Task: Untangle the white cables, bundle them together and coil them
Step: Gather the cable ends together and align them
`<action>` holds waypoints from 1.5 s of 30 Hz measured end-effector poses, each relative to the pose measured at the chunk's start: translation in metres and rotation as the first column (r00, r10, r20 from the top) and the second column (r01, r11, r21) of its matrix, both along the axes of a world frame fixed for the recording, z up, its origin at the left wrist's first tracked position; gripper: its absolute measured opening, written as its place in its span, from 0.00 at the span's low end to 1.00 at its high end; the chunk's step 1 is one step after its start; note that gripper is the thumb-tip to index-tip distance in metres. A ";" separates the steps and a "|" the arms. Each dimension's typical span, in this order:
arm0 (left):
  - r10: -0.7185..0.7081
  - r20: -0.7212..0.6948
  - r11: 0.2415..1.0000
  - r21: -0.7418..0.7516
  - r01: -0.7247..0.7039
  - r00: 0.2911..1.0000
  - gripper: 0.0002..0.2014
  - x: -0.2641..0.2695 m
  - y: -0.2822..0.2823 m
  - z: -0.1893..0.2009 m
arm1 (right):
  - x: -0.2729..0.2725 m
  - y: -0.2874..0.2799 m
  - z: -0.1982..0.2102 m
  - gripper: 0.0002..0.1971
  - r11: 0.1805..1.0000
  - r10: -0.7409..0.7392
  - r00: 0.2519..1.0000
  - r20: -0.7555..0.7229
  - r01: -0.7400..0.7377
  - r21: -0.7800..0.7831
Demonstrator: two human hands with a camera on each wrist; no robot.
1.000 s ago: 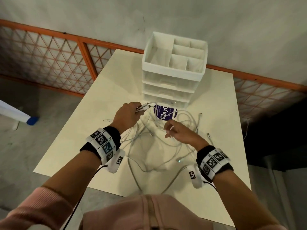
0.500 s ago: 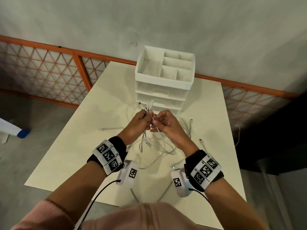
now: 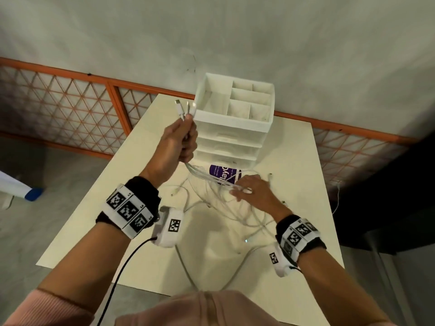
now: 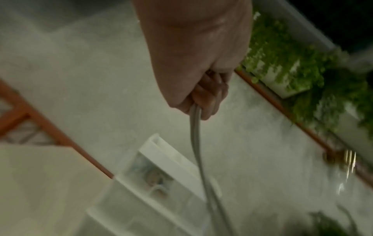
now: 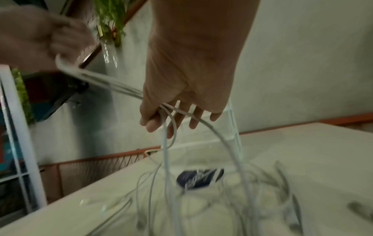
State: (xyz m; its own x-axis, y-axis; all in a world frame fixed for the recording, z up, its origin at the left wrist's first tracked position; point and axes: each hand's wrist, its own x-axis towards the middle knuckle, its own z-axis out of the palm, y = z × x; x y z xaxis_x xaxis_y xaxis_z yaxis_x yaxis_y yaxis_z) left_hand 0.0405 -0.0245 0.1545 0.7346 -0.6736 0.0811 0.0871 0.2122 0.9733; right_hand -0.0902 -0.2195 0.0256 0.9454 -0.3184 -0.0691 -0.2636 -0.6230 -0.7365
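Several white cables [image 3: 226, 208] lie tangled on the cream table [image 3: 106, 220]. My left hand [image 3: 186, 137] is raised in front of the drawer unit and grips a bunch of cable ends in its fist, with the connectors [image 3: 184, 109] sticking out above it. From the fist the strands run taut, down and right, to my right hand [image 3: 247, 189] just above the tangle. In the right wrist view the cables [image 5: 165, 151] pass between the thumb and spread, fairly straight fingers [image 5: 193, 124]. In the left wrist view the cable bundle [image 4: 195, 135] hangs from the curled fingers [image 4: 207, 99].
A white drawer organiser [image 3: 235, 118] with open top compartments stands at the table's back. A purple-labelled round object [image 3: 222, 174] lies in front of it under the cables. Loose connectors [image 3: 270, 175] lie to the right. An orange lattice fence [image 3: 70, 102] lines the wall.
My left hand has lifted the gathered cable ends up and away. My right hand has parted from it and slid down along the strands toward the tangle.
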 end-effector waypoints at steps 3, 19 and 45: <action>-0.077 0.392 0.941 0.333 -0.064 0.917 0.13 -0.001 0.009 -0.017 | -0.002 -0.008 0.039 0.07 0.986 -0.003 1.000 0.029 -0.002 0.167; 0.311 0.627 0.865 0.124 -0.486 0.714 0.11 0.031 0.023 -0.010 | -0.012 -0.039 0.053 0.16 0.983 0.011 0.996 -0.091 0.006 0.184; 0.031 0.593 0.965 0.192 -0.179 0.805 0.04 -0.004 -0.030 -0.018 | 0.005 -0.016 0.135 0.11 0.963 0.164 0.985 0.045 -0.170 0.208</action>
